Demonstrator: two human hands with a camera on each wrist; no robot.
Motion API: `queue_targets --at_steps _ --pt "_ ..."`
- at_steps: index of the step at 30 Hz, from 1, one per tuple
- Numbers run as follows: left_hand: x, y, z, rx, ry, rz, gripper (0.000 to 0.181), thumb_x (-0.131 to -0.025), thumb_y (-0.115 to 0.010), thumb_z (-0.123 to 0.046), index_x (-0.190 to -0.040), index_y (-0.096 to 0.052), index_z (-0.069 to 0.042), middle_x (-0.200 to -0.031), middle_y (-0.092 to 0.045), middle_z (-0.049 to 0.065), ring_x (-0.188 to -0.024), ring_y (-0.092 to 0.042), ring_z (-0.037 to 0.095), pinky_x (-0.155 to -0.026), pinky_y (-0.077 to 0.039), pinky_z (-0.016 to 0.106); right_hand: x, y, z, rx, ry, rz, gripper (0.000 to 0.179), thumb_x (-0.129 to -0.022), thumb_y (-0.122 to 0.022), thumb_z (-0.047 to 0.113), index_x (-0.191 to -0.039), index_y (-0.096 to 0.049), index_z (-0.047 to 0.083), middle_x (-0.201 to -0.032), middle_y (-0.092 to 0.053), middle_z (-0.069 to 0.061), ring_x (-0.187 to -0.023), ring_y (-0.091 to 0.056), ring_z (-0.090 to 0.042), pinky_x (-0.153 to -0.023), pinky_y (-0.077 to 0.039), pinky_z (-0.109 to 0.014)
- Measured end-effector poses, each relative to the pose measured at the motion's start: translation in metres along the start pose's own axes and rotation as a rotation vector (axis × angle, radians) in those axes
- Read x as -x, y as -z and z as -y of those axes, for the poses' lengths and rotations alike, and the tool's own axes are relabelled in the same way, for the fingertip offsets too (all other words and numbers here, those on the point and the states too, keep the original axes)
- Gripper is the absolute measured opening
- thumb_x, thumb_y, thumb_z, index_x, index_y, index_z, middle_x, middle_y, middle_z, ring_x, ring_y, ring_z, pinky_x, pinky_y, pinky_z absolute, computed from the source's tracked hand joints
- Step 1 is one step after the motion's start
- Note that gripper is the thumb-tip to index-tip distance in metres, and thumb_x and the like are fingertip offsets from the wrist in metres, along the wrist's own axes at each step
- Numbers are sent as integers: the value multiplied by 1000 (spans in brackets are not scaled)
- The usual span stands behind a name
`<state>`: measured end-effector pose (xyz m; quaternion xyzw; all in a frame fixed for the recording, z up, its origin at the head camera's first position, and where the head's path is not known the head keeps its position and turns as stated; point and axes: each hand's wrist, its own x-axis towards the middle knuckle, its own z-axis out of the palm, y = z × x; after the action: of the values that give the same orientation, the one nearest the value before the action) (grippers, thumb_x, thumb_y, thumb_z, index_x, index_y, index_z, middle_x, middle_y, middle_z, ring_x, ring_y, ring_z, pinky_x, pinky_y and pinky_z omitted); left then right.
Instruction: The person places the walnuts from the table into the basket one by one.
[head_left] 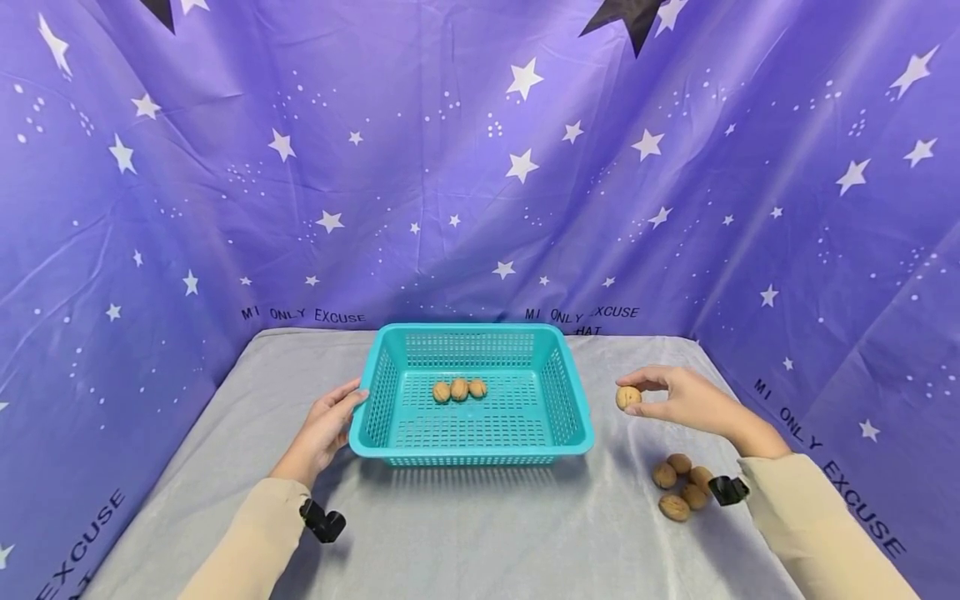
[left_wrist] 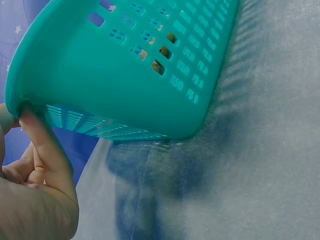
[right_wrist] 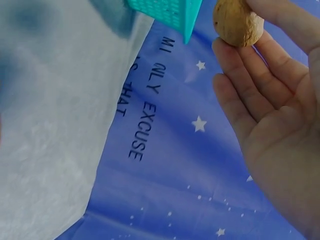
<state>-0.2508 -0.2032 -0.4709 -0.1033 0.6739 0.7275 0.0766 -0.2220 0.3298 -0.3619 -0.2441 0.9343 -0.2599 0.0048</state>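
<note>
A turquoise plastic basket (head_left: 471, 452) with perforated walls stands mid-table. My left hand (head_left: 322, 432) pinches its left rim, the thumb over the edge, as the left wrist view shows on the basket wall (left_wrist: 75, 65) side. Three walnuts (head_left: 459, 389) lie in a row on the basket floor. To the right of the basket, my right hand (head_left: 690, 404) holds one walnut (head_left: 627, 398) between thumb and fingertips, raised above the table. In the right wrist view this walnut (right_wrist: 237, 22) sits at the fingertips, with the other fingers extended beside it.
Several more walnuts (head_left: 674, 507) lie in a loose group on the table near my right wrist. A grey cloth (head_left: 465, 542) covers the table. Purple star-printed curtains (head_left: 450, 167) hang close behind and along both sides.
</note>
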Motion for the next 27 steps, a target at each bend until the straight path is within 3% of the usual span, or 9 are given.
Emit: queue_targets --at_steps 4,13,27 --pt "0 0 -1 -3 -2 1 61 -100 -64 -30 -154 -42 -12 -121 -60 6 -87 -67 12 -70 -60 31 -18 1 4 -15 30 16 43 -90 -78 31 -126 -70 8 -115 -71 1 -107 -66 -23 -88 -54 -43" --pt "0 -1 -1 -5 -7 8 61 -100 -64 -30 -154 -41 -12 -119 -60 5 -85 -67 11 -71 -61 32 -61 1 21 -55 38 65 47 -89 -79 31 -128 -68 5 -122 -69 -8 -115 -62 -32 -98 -49 -55" --pt "1 -1 0 -23 -13 5 59 -101 -62 -30 -153 -42 -12 -121 -60 6 -84 -67 10 -68 -60 29 -127 -13 47 -72 71 165 40 -90 -78 21 -126 -69 7 -113 -70 -3 -106 -65 -22 -91 -55 -39"
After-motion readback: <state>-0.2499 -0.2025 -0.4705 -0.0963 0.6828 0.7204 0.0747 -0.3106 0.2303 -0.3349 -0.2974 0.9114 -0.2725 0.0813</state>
